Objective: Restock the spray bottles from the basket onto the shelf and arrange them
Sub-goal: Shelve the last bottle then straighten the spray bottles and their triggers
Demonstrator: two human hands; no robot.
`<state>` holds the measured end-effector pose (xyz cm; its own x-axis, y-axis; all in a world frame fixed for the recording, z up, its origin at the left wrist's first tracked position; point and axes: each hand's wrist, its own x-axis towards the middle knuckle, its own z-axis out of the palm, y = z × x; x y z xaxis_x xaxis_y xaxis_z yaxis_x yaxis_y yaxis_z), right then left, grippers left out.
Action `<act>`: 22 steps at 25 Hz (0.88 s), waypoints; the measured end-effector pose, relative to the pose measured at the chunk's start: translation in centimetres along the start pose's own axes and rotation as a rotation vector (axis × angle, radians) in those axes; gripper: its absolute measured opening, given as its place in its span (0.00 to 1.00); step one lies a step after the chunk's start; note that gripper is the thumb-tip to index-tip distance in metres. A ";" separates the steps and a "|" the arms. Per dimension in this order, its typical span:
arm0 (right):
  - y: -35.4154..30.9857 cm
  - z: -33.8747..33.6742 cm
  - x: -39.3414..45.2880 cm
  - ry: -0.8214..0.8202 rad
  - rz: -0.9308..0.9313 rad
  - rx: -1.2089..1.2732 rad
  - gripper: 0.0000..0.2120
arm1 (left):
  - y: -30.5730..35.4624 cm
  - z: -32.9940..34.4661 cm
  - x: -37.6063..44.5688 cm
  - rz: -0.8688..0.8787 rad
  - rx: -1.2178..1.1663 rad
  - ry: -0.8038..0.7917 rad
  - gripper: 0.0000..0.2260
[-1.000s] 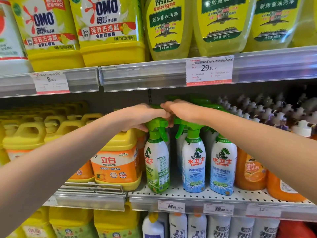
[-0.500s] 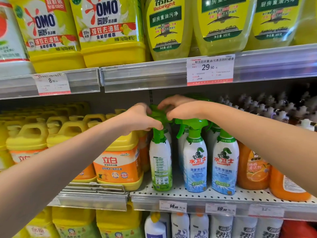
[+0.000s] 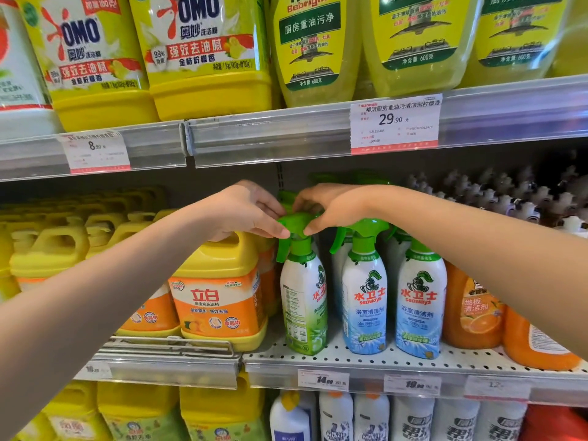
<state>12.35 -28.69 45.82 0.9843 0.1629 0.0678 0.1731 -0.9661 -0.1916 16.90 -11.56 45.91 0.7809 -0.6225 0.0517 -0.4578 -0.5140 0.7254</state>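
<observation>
A white spray bottle with a green label (image 3: 304, 300) stands upright at the front of the perforated middle shelf (image 3: 366, 364). My left hand (image 3: 241, 211) and my right hand (image 3: 331, 205) both pinch its green trigger head from either side. Its label is turned partly to the right. Two blue-labelled spray bottles (image 3: 364, 300) (image 3: 420, 300) stand beside it on the right, labels facing forward. More green trigger heads show behind them. The basket is out of view.
Yellow and orange detergent jugs (image 3: 219, 294) fill the shelf to the left. Orange floor-cleaner bottles (image 3: 474, 313) stand to the right. The upper shelf rail (image 3: 286, 138) with price tags hangs just above my hands. White bottles line the shelf below.
The green-labelled bottle has been turned about its upright axis, so its front label now comes partly into sight. Both hands stayed on its trigger head.
</observation>
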 end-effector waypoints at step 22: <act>-0.3 0.4 -0.7 0.065 0.092 -0.105 0.27 | -1.6 -0.8 2.2 0.101 0.230 0.132 0.17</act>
<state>11.59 -28.39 45.43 0.9909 0.0628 0.1187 0.0745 -0.9925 -0.0967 19.69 -11.69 45.40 0.7684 -0.6027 0.2153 -0.6083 -0.5832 0.5383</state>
